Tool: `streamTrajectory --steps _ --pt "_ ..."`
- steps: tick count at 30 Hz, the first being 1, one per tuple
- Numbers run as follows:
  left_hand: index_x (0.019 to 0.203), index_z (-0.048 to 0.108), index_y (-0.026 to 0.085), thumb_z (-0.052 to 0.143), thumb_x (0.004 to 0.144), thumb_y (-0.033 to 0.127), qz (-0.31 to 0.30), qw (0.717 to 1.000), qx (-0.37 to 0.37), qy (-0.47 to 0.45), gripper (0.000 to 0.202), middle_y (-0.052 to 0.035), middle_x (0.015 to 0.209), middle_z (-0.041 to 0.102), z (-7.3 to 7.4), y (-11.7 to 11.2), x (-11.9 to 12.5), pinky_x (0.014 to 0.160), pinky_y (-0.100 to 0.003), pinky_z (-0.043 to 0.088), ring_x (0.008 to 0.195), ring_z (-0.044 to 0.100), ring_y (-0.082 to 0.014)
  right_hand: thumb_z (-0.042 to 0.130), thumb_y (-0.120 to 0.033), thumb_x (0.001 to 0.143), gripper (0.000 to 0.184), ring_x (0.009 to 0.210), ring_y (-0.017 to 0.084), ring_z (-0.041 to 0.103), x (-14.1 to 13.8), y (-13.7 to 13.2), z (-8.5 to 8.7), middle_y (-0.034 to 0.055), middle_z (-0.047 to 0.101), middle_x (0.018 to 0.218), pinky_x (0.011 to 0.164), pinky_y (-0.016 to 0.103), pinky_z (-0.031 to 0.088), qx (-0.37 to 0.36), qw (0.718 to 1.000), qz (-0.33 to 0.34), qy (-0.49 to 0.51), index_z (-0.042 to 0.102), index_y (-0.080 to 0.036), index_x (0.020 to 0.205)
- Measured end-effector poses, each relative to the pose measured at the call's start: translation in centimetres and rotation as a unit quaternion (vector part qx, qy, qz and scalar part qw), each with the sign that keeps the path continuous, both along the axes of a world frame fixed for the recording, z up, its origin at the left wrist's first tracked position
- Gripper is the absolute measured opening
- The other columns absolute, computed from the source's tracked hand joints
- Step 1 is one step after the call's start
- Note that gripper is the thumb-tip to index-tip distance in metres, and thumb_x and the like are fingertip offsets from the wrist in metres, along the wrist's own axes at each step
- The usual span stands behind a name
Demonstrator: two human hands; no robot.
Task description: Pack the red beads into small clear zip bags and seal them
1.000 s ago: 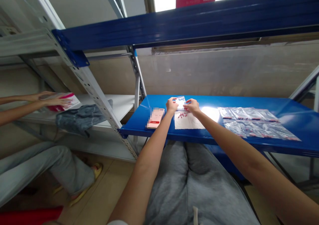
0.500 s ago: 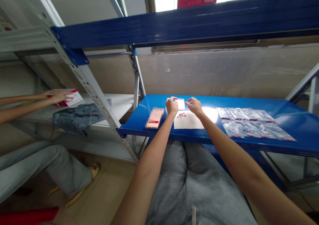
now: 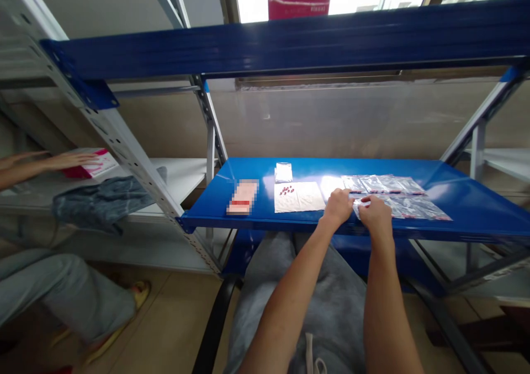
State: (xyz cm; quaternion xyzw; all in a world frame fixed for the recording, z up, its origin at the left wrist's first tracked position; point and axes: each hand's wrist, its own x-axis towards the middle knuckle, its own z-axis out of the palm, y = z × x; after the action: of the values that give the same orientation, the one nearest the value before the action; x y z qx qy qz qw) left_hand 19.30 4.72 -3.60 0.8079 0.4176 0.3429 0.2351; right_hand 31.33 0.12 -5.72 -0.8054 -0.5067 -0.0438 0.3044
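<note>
1. The left hand (image 3: 337,207) is at the near edge of the bags (image 3: 389,193), in the middle right of the frame. Its fingers are close together and curl down. I cannot tell if they pinch anything.
2. The right hand (image 3: 379,215) is just beside the left hand and lies over the bags. Its thumb and fingers come together and appear to pinch the edge of one bag.
3. The bags lie flat in two rows on the blue shelf (image 3: 467,208), and they overlap a little.
4. To the left of the hands is a white paper (image 3: 298,197) with small red beads (image 3: 286,190) on it. A small clear bag (image 3: 284,172) lies just above the paper.
5. Further left is a pink card (image 3: 243,196), which is blurred.
6. At the upper left of the frame, a co-worker's hand (image 3: 68,160) rests on a pink and white box (image 3: 93,164). A grey cloth (image 3: 99,200) lies below it.
</note>
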Motion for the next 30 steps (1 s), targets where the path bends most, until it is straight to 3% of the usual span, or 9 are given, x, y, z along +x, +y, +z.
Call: streamTrajectory --steps 7,12,17,22,26,30 --pt "0.11 0.077 0.017 0.059 0.09 0.011 0.04 0.999 -0.025 -0.02 0.027 -0.0136 0.108 0.076 0.0 -0.2 0.5 0.098 -0.036 0.054 0.103 0.07 -0.0248 0.057 -0.029 0.083 0.02 0.087 0.032 0.072 -0.5 -0.1 0.6 0.0138 0.077 0.085 0.08 0.037 0.048 -0.036 0.998 0.042 0.033 0.074 -0.019 0.083" --pt "0.105 0.077 0.019 0.059 0.094 0.013 0.074 0.991 -0.011 -0.113 0.022 -0.0096 0.104 0.076 1.3 -2.0 -1.7 0.09 -0.031 0.056 0.093 0.071 -0.0197 0.052 -0.047 0.091 0.037 0.07 0.028 0.071 -2.3 -0.3 3.3 0.013 0.075 0.073 0.071 0.037 0.049 -0.004 0.985 0.078 0.157 0.067 -0.021 0.069" --pt "0.097 0.076 0.019 0.061 0.097 0.02 0.055 0.974 0.023 -0.22 0.015 -0.0068 0.095 0.075 3.5 -4.1 -4.9 0.081 -0.026 0.057 0.083 0.07 -0.0154 0.056 -0.067 0.086 0.051 0.059 0.024 0.069 -4.8 -1.2 6.5 0.0121 0.074 0.073 0.056 0.032 0.047 0.077 0.933 0.162 0.313 0.068 -0.02 0.072" --pt "0.099 0.075 0.018 0.067 0.094 0.021 0.038 0.965 0.046 -0.255 0.01 -0.0058 0.097 0.073 4.8 -5.8 -7.4 0.076 -0.025 0.059 0.081 0.07 -0.0139 0.063 -0.062 0.082 0.044 0.063 0.022 0.068 -6.6 -2.0 8.2 0.0068 0.07 0.067 0.054 0.028 0.043 0.115 0.911 0.22 0.329 0.069 -0.018 0.073" --pt "0.105 0.076 0.02 0.068 0.093 0.02 0.094 0.968 0.092 -0.212 0.014 -0.0064 0.099 0.074 4.9 -6.8 -8.6 0.079 -0.029 0.058 0.087 0.07 -0.017 0.066 -0.059 0.081 0.042 0.062 0.02 0.064 -7.5 -2.2 8.4 0.0053 0.069 0.065 0.057 0.029 0.043 0.124 0.892 0.278 0.334 0.067 -0.019 0.071" --pt "0.098 0.078 0.018 0.071 0.09 0.017 0.103 0.966 0.079 -0.223 0.011 -0.0062 0.094 0.076 5.0 -7.2 -9.6 0.08 -0.029 0.056 0.083 0.07 -0.0166 0.064 -0.057 0.084 0.042 0.056 0.018 0.059 -8.4 -2.5 8.6 0.003 0.064 0.058 0.059 0.029 0.042 0.119 0.904 0.288 0.293 0.064 -0.02 0.065"
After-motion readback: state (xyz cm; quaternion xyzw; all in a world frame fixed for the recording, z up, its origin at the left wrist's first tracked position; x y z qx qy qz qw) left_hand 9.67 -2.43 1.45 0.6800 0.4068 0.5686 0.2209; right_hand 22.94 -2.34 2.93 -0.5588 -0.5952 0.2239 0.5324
